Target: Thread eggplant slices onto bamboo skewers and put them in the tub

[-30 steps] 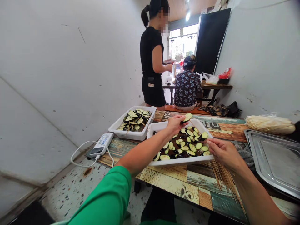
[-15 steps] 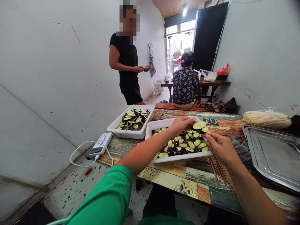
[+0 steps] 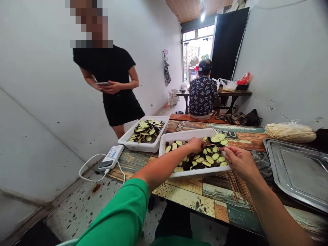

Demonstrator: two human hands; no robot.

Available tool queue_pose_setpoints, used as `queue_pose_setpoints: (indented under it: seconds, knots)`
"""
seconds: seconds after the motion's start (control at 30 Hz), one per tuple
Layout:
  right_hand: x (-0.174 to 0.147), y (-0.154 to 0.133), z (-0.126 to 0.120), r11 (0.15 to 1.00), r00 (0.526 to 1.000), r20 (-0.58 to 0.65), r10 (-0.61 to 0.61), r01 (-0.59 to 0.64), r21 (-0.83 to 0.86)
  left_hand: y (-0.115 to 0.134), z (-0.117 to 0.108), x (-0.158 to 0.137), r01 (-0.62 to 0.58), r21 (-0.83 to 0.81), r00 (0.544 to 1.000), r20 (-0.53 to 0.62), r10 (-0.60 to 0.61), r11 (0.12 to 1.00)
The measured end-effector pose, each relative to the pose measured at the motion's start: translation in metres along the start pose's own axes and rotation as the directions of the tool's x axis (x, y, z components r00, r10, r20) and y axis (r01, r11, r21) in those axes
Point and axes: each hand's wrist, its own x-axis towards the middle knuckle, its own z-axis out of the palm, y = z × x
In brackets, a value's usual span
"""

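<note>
Over the right end of a white tray, my right hand pinches a wooden skewer. Eggplant slices are threaded on it, pale green with dark skin. My left hand reaches down into the tray, back of the hand upward, among many loose eggplant slices lying in dark liquid. Its fingers point down and away and are mostly hidden, so their grip does not show. Beneath my right wrist, a bundle of bare wooden skewers lies on the table.
A second white tray holds skewered eggplant slices. Left of it is a power bank with a white cable. To the right are metal trays, a grey cloth and bagged skewers. One person stands nearby; another sits ahead.
My left hand has left the skewered slices and moved down and left into the tray. My right hand keeps the skewer in place. The standing person has come closer, leftward in view.
</note>
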Motion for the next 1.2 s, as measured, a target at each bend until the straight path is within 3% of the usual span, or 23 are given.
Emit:
queue_pose_setpoints:
  seconds: [0.1, 0.23, 0.37, 0.47, 0.6, 0.93, 1.07, 1.2]
  knots:
    - [-0.001, -0.003, 0.0, 1.0, 0.999, 0.04, 0.026, -0.026, 0.003, 0.01, -0.017, 0.004, -0.072, 0.157, 0.993, 0.103, 0.056, 0.985]
    - [-0.001, -0.005, -0.002, 0.999, 0.993, 0.113, 0.034, -0.03, -0.036, 0.019, -0.033, 0.005, 0.048, -0.199, 0.994, 0.103, -0.028, 0.979]
    - [-0.001, -0.004, -0.006, 0.997, 0.986, 0.165, 0.027, -0.015, -0.074, 0.025, -0.038, 0.005, 0.155, -0.579, 0.987, 0.057, -0.15, 0.8]
    - [-0.002, -0.002, -0.007, 0.996, 0.98, 0.195, 0.021, -0.004, -0.087, 0.029, -0.043, 0.006, 0.188, -0.718, 0.977, 0.066, -0.204, 0.67]
    - [-0.001, 0.001, -0.008, 0.997, 0.977, 0.21, 0.026, -0.01, -0.076, 0.032, -0.05, 0.005, 0.208, -0.757, 0.971, 0.086, -0.222, 0.619]
    - [0.0, 0.005, -0.011, 0.996, 0.976, 0.212, 0.053, -0.038, -0.077, 0.038, -0.048, 0.001, 0.189, -0.762, 0.979, 0.098, -0.178, 0.619]
    - [0.001, 0.008, -0.012, 0.997, 0.974, 0.221, 0.054, -0.04, -0.07, 0.04, -0.05, 0.0, 0.158, -0.789, 0.976, 0.034, -0.214, 0.594]
    - [0.002, 0.012, -0.012, 0.997, 0.977, 0.207, 0.045, -0.03, -0.075, 0.04, -0.052, 0.001, 0.172, -0.781, 0.976, 0.053, -0.211, 0.601]
